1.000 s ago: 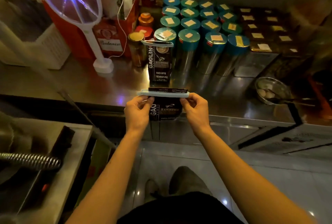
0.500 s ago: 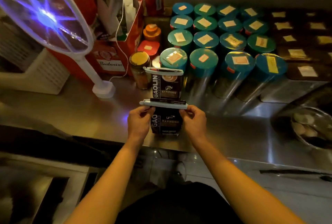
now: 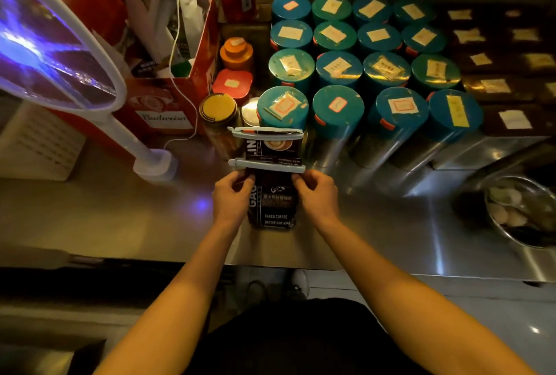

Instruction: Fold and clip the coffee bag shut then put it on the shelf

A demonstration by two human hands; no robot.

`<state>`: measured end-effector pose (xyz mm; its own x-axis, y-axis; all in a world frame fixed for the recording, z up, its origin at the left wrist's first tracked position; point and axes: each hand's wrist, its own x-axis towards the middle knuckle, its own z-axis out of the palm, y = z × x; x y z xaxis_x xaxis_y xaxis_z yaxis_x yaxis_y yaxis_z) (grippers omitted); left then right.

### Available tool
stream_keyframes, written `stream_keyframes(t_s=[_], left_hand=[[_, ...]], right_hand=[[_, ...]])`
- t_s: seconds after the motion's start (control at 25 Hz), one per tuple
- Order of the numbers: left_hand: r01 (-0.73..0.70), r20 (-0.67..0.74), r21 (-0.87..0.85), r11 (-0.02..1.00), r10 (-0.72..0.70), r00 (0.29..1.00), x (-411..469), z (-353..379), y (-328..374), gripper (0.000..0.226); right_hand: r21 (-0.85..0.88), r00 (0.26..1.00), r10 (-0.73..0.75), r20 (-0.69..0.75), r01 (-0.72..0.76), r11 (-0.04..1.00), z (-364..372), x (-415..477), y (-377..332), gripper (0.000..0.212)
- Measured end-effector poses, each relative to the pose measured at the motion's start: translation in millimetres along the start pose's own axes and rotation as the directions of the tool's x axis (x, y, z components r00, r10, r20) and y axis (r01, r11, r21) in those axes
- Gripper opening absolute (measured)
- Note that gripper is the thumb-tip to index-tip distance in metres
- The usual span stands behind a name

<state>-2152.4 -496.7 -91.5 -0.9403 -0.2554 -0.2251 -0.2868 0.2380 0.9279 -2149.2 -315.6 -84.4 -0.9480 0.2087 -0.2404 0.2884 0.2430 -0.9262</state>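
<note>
A black coffee bag [image 3: 274, 203] stands upright on the steel shelf [image 3: 120, 212], its folded top held by a pale clip [image 3: 266, 165]. My left hand [image 3: 232, 194] grips the bag's left side just under the clip, and my right hand [image 3: 316, 194] grips its right side. Directly behind stands a second black coffee bag [image 3: 272, 146], also clipped along its top [image 3: 264, 132]. The two bags are close together; whether they touch I cannot tell.
Several teal-lidded steel canisters [image 3: 337, 104] fill the back right. A yellow-lidded jar [image 3: 219, 110], a red Budweiser box [image 3: 164, 104] and a glowing bug-zapper racket [image 3: 60, 53] on its base stand at the left. A steel bowl [image 3: 523, 212] sits at the right.
The bag has gone forward from over the floor onto the steel shelf, ending right in front of the other clipped bag. Both hands keep their grip.
</note>
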Motion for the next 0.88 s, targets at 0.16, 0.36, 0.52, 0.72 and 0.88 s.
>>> stream_keyframes(t_s=[0.16,0.36,0.52,0.72,0.88], left_hand=[[0.003,0.015,0.011,1.000,-0.003,1.000,4.8,0.6,0.9,0.012],[-0.009,0.024,0.039,0.999,0.009,1.000,10.1,-5.7,4.3,0.024],[-0.046,0.056,0.051,0.998,0.043,0.998,8.8,-11.2,8.2,0.028],[-0.132,0.065,0.059,0.989,0.128,0.990,8.0,-18.6,16.0,0.032],[-0.177,-0.005,0.091,0.980,0.178,0.984,13.5,-23.0,24.9,0.039]], right_hand=[[-0.005,1.000,0.024,-0.013,-0.024,1.000,2.6,3.2,-4.0,0.014],[-0.019,0.998,0.021,-0.053,-0.022,1.000,5.4,1.4,-9.0,0.015],[-0.014,0.997,-0.006,-0.076,0.005,1.000,4.6,-2.9,-12.2,0.020],[-0.048,0.994,-0.060,-0.092,0.056,0.997,4.8,-1.9,-17.0,0.030],[-0.067,0.992,-0.057,-0.115,0.050,0.996,3.2,6.3,-23.0,0.041]])
